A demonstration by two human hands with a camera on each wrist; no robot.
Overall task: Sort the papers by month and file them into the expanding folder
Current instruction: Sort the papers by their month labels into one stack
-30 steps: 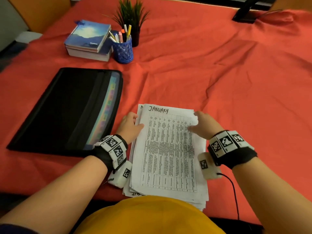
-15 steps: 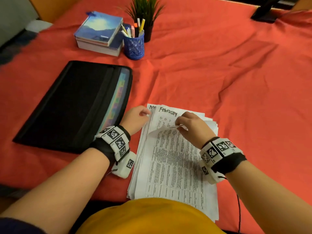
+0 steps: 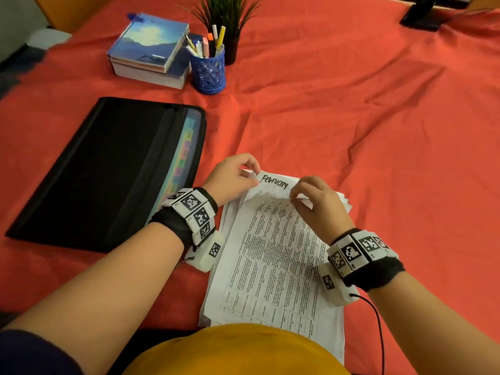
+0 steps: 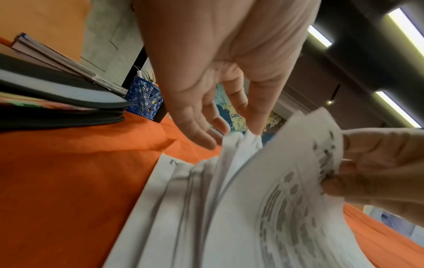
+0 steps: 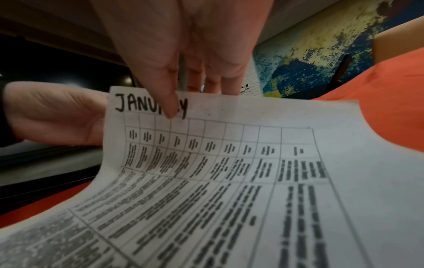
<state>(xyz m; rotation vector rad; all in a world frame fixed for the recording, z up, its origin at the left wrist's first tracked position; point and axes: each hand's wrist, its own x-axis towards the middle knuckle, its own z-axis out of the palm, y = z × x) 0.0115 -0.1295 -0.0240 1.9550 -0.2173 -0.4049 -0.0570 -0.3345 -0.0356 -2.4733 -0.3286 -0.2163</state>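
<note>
January sheet (image 5: 229, 163) peeled further — both hands' fingers (image 3: 297, 197) pinching thin paper.

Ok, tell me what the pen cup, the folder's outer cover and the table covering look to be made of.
Pen cup: probably metal or hard plastic, blue, with a pierced scale-pattern wall; which one is unclear.
Folder cover: black, matte, likely woven fabric or plastic, with a zip edge visible in the left wrist view.
Table covering: red-orange cloth, matte, creased and rumpled.
</note>
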